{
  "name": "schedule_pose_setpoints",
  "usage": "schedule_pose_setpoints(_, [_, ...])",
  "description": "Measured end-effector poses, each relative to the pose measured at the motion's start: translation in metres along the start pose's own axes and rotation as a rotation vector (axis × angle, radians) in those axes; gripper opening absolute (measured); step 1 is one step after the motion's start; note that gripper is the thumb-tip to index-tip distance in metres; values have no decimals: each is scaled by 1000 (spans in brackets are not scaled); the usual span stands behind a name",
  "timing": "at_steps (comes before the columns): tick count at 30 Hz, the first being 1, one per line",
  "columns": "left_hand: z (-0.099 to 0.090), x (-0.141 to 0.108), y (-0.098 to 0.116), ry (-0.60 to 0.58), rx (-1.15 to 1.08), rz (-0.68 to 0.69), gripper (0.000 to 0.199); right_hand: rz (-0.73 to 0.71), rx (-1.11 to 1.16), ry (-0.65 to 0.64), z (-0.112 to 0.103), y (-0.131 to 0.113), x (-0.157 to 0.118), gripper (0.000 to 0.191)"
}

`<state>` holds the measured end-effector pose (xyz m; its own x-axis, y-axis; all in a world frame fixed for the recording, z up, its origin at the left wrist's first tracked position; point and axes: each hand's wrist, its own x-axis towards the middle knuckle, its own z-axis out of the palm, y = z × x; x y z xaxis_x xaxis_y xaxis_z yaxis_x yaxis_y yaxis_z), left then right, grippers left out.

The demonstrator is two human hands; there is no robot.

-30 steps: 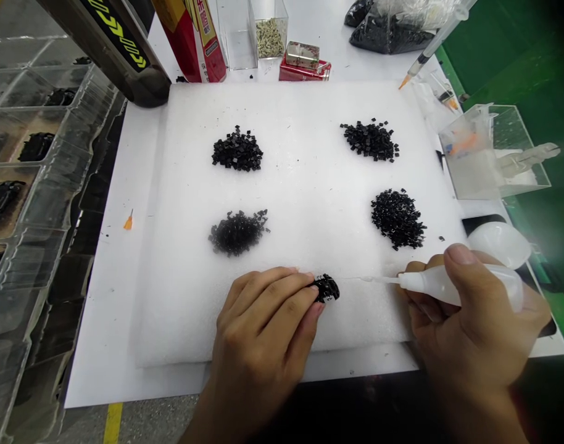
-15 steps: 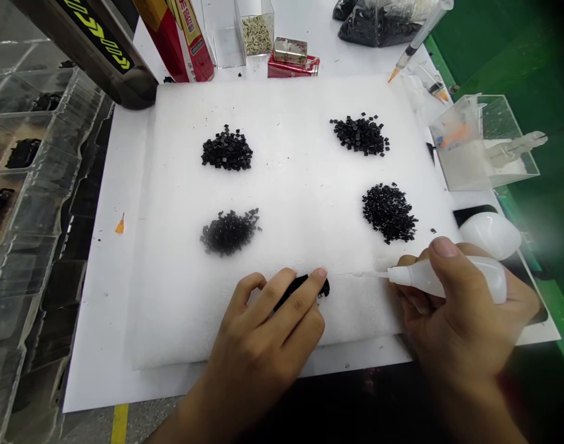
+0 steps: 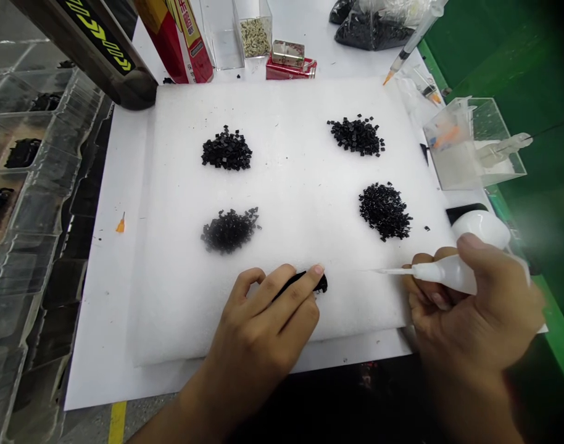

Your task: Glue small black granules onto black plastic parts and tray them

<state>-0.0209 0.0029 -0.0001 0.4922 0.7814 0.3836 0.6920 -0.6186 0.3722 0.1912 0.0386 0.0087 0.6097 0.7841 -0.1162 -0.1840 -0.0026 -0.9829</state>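
Under the fingers of my left hand (image 3: 268,327) lies a small black part (image 3: 323,284), held against the white foam sheet (image 3: 300,203); most of it is hidden by the fingers. My right hand (image 3: 476,308) is wrapped round a white squeeze bottle (image 3: 448,271). The bottle's thin nozzle points left, its tip apart from the black part. On the foam lie piles of tiny black chips: one far left (image 3: 227,150), one near left (image 3: 231,231), one far right (image 3: 357,135) and one near right (image 3: 384,210).
A clear bin (image 3: 485,176) and a white round bottle (image 3: 483,229) stand at the right. Behind the foam are a red box (image 3: 291,69), a syringe (image 3: 405,52) and a black bag (image 3: 372,31). Compartment trays (image 3: 27,216) line the left; an orange needle tip (image 3: 120,224) lies nearby.
My right hand has drawn the squeeze bottle to the right, away from the black part. My left hand keeps its place on the part. The view has shifted slightly.
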Motion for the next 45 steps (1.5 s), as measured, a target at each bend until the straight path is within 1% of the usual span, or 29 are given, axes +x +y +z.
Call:
schedule_pose_setpoints(4, [2,-3,-2,26,-41,-20,20,25,33,-6,2,-3,2,34])
schedule_pose_setpoints(11, [3,-4,-1,59,-69,-30,21,47,33,12,5,-4,3,37])
schedule_pose_setpoints(18, [3,-3,-1,80,-79,-43,23,19,23,-86,3,-1,6,45])
schedule_pose_setpoints(21, [2,-4,-1,67,-63,-38,20,34,20,-82,3,-1,5,45])
schedule_pose_setpoints(27, [3,-5,-1,32,-28,-26,22,20,7,-93,5,-2,6,45])
schedule_pose_setpoints(32, [2,-3,0,67,-64,-38,24,31,2,-71,6,-3,6,39])
schedule_pose_setpoints(35, [2,-2,0,101,-101,-76,24,46,20,-62,8,-4,7,37])
schedule_pose_setpoints(38, [3,-2,0,112,-128,-123,28,30,65,-116,8,-5,7,42])
schedule_pose_setpoints(41, [2,-3,0,130,-181,-166,31,17,99,-221,2,-4,8,41])
schedule_pose_setpoints(43, [0,-2,3,176,-247,-196,30,21,106,-306,-3,-4,9,40])
schedule_pose_setpoints(45, [-3,1,10,245,-341,-238,28,32,107,-424,-8,-3,10,43])
